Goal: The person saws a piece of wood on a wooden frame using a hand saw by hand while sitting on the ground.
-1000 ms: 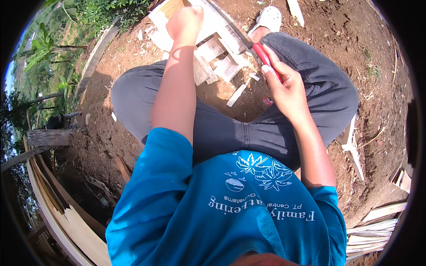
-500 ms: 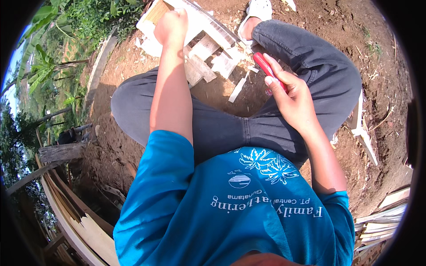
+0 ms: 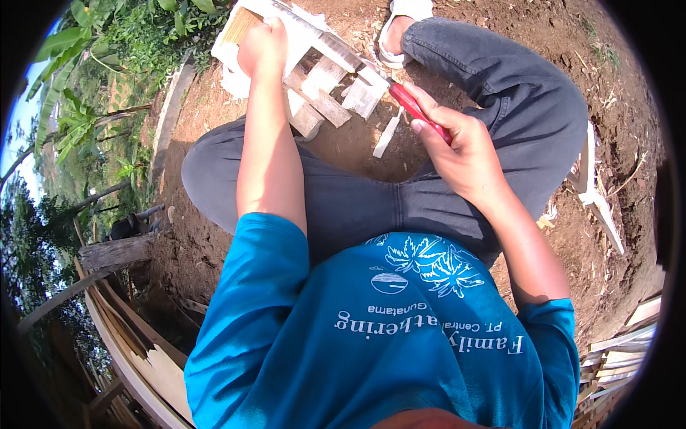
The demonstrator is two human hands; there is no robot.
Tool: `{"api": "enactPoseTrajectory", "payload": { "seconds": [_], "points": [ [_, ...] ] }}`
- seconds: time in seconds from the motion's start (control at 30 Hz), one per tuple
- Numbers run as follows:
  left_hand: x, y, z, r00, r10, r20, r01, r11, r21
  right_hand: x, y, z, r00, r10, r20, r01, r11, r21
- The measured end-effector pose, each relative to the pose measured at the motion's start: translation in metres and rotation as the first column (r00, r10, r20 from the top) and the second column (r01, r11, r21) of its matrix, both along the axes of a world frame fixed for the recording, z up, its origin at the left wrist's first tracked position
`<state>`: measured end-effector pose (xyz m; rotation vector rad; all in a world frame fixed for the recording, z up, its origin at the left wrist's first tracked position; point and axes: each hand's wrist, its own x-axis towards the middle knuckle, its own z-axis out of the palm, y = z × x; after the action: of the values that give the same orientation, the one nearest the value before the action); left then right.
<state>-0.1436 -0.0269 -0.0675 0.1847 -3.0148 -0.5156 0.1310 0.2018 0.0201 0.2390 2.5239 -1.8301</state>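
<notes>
My left hand (image 3: 261,47) is closed at the near side of a pale, sunlit wooden piece (image 3: 300,32) at the top of the view. Glare hides the exact grip. My right hand (image 3: 461,146) is wrapped round the red handle (image 3: 421,113) of a tool. From that handle a narrow bright part (image 3: 374,76) points up and left, meeting the end of a long greyish strip (image 3: 336,50) along the wooden piece. The tool's kind is hard to make out. Beneath lie several short wood offcuts (image 3: 325,106) and a thin pale sliver (image 3: 386,137).
I sit with bent legs in dark trousers (image 3: 493,86) around the work. A foot in a white shoe (image 3: 400,28) rests beside it on brown soil (image 3: 529,21). Wood strips are stacked at the lower right (image 3: 629,365), and long boards (image 3: 136,357) lie at the lower left. Plants grow at the upper left.
My right hand has shifted up and left, bringing the red handle close to the end of the greyish strip. My left hand and the wooden piece have moved slightly left in view.
</notes>
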Motion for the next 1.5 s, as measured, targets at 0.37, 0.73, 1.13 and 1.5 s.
{"api": "enactPoseTrajectory", "payload": {
  "seconds": [0.37, 0.73, 1.13, 1.5],
  "points": [
    [0.001, -0.002, 0.0, 0.999, 0.012, -0.03, -0.011, 0.999, 0.034, 0.012, 0.025, 0.016, 0.999, -0.033, -0.021, 0.029, 0.986, -0.164],
    [-0.009, -0.004, -0.049, 0.683, -0.318, -0.658, 0.182, 0.946, -0.269, -0.064, 0.049, 0.062, 0.966, -0.239, -0.095, 0.173, 0.878, -0.447],
    [0.013, 0.027, 0.0, 0.588, -0.697, -0.411, 0.739, 0.669, -0.077, -0.062, 0.068, 0.031, 0.968, -0.252, 0.02, 0.222, 0.809, -0.544],
    [-0.02, 0.04, 0.023, 0.428, -0.883, -0.194, 0.866, 0.462, -0.193, -0.06, 0.066, 0.034, 0.989, -0.108, 0.096, 0.143, 0.83, -0.539]
  ]
}}
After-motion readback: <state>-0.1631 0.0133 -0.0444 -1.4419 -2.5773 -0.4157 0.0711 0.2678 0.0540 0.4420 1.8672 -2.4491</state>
